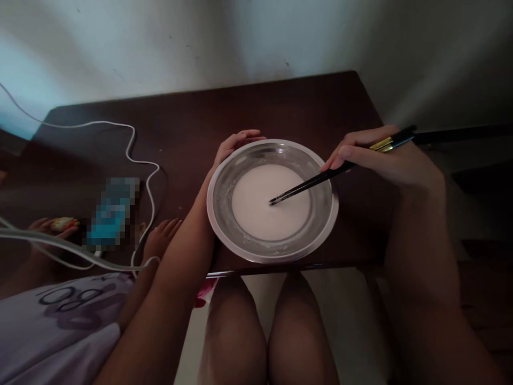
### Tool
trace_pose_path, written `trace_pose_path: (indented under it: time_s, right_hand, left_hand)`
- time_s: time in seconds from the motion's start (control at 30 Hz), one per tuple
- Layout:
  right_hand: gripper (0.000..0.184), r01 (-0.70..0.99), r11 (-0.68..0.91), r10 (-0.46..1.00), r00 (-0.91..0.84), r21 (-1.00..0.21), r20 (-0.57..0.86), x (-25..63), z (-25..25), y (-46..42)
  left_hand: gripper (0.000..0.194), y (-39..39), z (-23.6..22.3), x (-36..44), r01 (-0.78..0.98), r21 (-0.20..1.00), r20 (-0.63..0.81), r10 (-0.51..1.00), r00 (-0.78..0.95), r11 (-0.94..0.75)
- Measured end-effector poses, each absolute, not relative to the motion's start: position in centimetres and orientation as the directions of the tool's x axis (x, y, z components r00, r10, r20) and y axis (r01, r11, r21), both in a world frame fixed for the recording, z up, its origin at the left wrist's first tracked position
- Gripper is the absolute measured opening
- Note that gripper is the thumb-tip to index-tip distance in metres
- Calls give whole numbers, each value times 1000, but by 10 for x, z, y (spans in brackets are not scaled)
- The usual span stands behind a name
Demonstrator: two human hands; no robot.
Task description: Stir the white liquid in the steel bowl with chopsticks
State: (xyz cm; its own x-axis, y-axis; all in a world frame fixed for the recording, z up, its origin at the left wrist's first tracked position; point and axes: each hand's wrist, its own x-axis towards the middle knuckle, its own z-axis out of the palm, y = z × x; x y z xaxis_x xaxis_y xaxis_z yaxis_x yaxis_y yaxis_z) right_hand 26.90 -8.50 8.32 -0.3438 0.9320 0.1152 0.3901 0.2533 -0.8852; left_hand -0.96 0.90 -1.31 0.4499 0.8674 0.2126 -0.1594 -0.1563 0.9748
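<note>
A round metal bowl [219,222] stands near the front edge of the table, with smooth white liquid [256,214] in it. My left hand [236,143] curves round the bowl's far left side, fingers against the outside of the rim, partly hidden by it. In my right hand [368,152] is a pair of black chopsticks [310,183] with gold and blue bands near their upper ends. Their tips lie close together at the middle of the liquid and carry a little white residue.
The dark wooden table [256,109] meets a pale wall. On the left lie a phone [114,211], its screen blurred, and a white cable [140,161]. Another person in a printed shirt [76,315] sits close by, one hand near a small colourful object [65,223].
</note>
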Motion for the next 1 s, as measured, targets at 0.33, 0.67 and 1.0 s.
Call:
trace_pose_path:
  time_s: [0.33, 0.67, 1.0]
  right_hand:
    - [20, 396, 260, 925, -364, -880, 109, 269, 82, -85]
    - [21, 365, 227, 936, -336, -903, 99, 269, 83, -87]
    - [22, 370, 227, 960, -243, -901, 143, 273, 83, -86]
  left_hand:
    - [40, 12, -14, -11, -148, 977, 208, 857, 472, -156]
    - [33, 13, -19, -13, -198, 970, 220, 849, 481, -140]
    - [33, 8, -14, -9, -198, 973, 195, 875, 444, -117]
